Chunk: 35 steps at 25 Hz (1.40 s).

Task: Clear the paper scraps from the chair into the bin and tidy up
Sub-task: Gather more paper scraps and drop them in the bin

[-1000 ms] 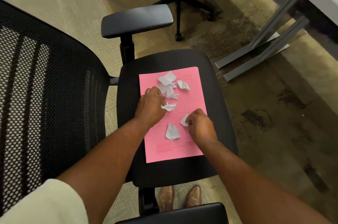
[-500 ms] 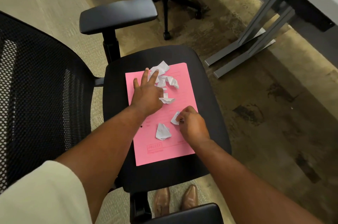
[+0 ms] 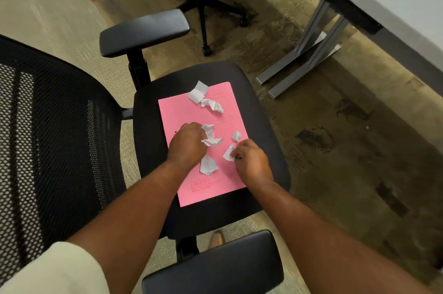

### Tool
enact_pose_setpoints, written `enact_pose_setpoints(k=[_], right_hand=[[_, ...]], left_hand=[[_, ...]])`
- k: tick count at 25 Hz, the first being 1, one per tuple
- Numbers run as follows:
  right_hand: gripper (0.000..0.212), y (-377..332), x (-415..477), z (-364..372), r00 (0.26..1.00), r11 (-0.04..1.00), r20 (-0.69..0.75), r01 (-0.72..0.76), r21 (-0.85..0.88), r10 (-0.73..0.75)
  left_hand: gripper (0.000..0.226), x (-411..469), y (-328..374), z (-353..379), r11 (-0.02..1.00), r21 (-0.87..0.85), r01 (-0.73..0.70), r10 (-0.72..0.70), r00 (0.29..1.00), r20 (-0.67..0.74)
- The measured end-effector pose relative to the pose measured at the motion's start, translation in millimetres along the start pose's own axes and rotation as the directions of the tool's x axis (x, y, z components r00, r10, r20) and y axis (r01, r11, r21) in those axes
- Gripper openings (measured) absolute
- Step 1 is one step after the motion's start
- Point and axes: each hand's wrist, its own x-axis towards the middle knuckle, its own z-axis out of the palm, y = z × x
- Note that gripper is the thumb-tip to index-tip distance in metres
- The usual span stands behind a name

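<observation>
A black office chair with a padded seat (image 3: pixel 148 126) and a mesh back carries a flat pink paper folder (image 3: pixel 177 111), whose long axis runs from the near seat edge toward the far edge, tilted slightly to the left at the far end; its printed label sits at the near end. The torn white paper scraps (image 3: pixel 209 165) all lie on the folder: a flat piece and a crumpled one (image 3: pixel 212 104) close together at the far end, one of them overhanging the folder's far edge, a small ball (image 3: pixel 236 136) near the right edge, and three more around the middle. The left hand (image 3: pixel 187 143) is clenched over a crumpled scrap (image 3: pixel 211 136) at the folder's centre, with paper sticking out to the right of the fingers. The right hand (image 3: pixel 251 161) pinches a small scrap (image 3: pixel 228 153) between fingertips near the folder's right edge. A flat scrap lies free between the two hands. Bare seat shows on all sides of the folder, widest at left and near. The far black armrest (image 3: pixel 143 30) and the near black armrest (image 3: pixel 213 267) bound the seat on two sides. To the right, stained carpet floor (image 3: pixel 335 149) lies open up to the grey metal desk legs (image 3: pixel 309 54).
</observation>
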Motion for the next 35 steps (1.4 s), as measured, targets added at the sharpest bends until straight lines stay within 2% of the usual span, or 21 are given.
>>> enact_pose_setpoints(k=[5, 11, 16, 21, 28, 31, 35], right_hand=[[0.015, -30, -31, -54, 0.994, 0.998, -0.102, -0.032, 0.06, 0.038], [0.017, -42, -86, -136, 0.965, 0.992, -0.255, -0.031, 0.124, 0.062], [0.019, -22, -137, -195, 0.925, 0.983, -0.366, -0.039, 0.181, 0.104], [0.017, 34, -208, -241, 0.87, 0.967, -0.454, -0.088, 0.24, 0.192], [0.018, 133, -332, -286, 0.782, 0.947, -0.546, -0.178, 0.266, 0.3], [0.018, 173, -387, -301, 0.721, 0.922, -0.582, -0.232, 0.309, 0.376], [0.018, 239, -481, -306, 0.623, 0.871, -0.613, -0.286, 0.4, 0.486]], left_hand=[[0.025, -45, 40, -46, 0.999, -0.022, 0.033, -0.034, 0.998, -0.045], [0.021, -86, 106, -91, 0.993, 0.009, -0.117, 0.117, 0.99, -0.083], [0.011, -118, 168, -95, 0.964, -0.011, -0.265, 0.263, 0.96, -0.096], [0.017, -166, 245, -68, 0.907, -0.002, -0.421, 0.42, 0.905, -0.063], [0.016, -260, 355, -7, 0.857, -0.027, -0.515, 0.515, 0.857, 0.005], [0.016, -300, 398, 26, 0.827, -0.004, -0.562, 0.562, 0.827, 0.036], [0.012, -366, 462, 90, 0.753, 0.003, -0.658, 0.652, 0.746, 0.137]])
